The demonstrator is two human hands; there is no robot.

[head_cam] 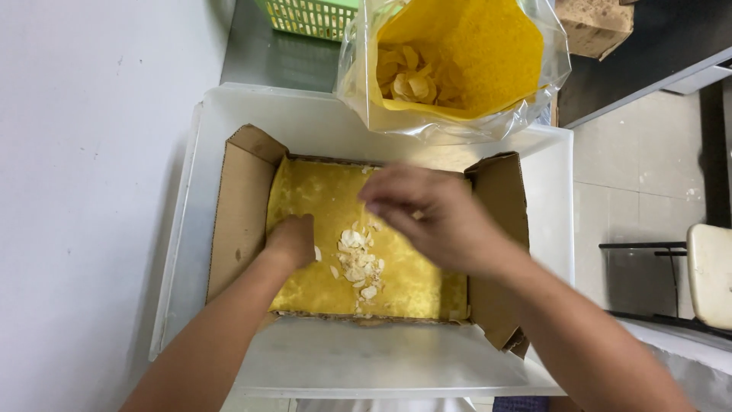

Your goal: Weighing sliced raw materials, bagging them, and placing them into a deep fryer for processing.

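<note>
An open cardboard box (242, 206) lined with yellow paper (320, 191) sits on a white plastic lid (381, 358). A small heap of pale, thin flakes (358, 263) lies in the middle of the lining. My left hand (292, 240) is curled into a fist, resting on the lining just left of the flakes. My right hand (431, 217) hovers over the box's right half, blurred, fingers drawn together and pointing left. Whether it holds any flakes cannot be made out.
A clear plastic bag (457, 69) lined with yellow paper, holding more pale flakes (408, 76), stands behind the box. A green basket (309, 15) is at the top. A white wall (84, 191) runs along the left. A stool (709, 275) stands at the right.
</note>
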